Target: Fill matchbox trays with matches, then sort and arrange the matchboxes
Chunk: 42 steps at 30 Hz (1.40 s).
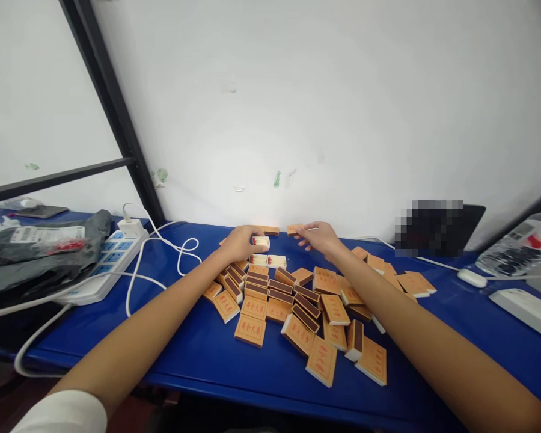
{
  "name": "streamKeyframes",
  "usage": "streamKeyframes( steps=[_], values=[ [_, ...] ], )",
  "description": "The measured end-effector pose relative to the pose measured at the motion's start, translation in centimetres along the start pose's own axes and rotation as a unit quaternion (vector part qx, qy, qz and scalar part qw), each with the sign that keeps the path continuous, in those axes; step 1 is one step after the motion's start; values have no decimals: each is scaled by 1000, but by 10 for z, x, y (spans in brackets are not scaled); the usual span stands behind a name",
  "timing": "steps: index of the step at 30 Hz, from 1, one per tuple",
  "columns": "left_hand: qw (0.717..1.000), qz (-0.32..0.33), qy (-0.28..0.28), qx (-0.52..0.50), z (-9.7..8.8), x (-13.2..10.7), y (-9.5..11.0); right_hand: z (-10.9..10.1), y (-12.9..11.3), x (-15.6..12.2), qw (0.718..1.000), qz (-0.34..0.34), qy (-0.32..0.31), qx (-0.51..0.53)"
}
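Left hand: the left hand curls round an open match tray near the back of the desk, thumb and fingers pinching its sides.
Right hand: the right hand pinches one end of an orange matchbox by the wall; whether that box is full cannot be told.
Tray contents: pale matches with red heads fill the tray at the left hand.
Open pair: two more trays, a left one and a right one, sit side by side just in front, also filled with matches.
Matchbox heap: many matchboxes lie between the forearms, some flat with red lettering up, others on edge showing dark striking strips; their insides are hidden.
Back row: boxes stand against the wall between the hands.
In the way: the right forearm covers part of the heap, with more boxes beyond it.
Left side: a power strip with a plugged-in charger, loose white cables and a grey plastic bag.
Right side: a dark, partly pixelated device and a clear plastic bag.
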<state>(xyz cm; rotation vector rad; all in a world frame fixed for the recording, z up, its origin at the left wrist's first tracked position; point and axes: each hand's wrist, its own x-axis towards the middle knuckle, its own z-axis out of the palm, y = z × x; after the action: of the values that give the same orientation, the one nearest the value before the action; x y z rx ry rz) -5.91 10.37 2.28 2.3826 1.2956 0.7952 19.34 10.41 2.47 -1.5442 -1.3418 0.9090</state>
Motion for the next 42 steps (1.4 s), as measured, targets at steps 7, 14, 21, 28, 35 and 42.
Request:
streamKeyframes(
  steps=[7, 14, 21, 28, 35, 42],
  values=[
    [997, -13, -73, -7, 2, 1, -6, 18, 20, 41, 988, -6, -3, -154],
    [997, 11, -74, -14, 3, -2, -7, 16, 18, 44, 949, -73, 26, -304],
    [996, 59, -68, -11, 6, -6, -4, 15, 10, 39, 920, -108, -5, -377],
    [992, 110, -38, 37, 7, -11, 5, -27, -7, 6, 889, -211, -223, -340],
    [986, 151, -48, 42, 8, -12, 17, -48, -17, -53, 854, -225, -338, -327],
    [980, 159, -101, 57, 11, -13, 16, -44, -6, -45, 874, -203, -297, -328]
  ],
)
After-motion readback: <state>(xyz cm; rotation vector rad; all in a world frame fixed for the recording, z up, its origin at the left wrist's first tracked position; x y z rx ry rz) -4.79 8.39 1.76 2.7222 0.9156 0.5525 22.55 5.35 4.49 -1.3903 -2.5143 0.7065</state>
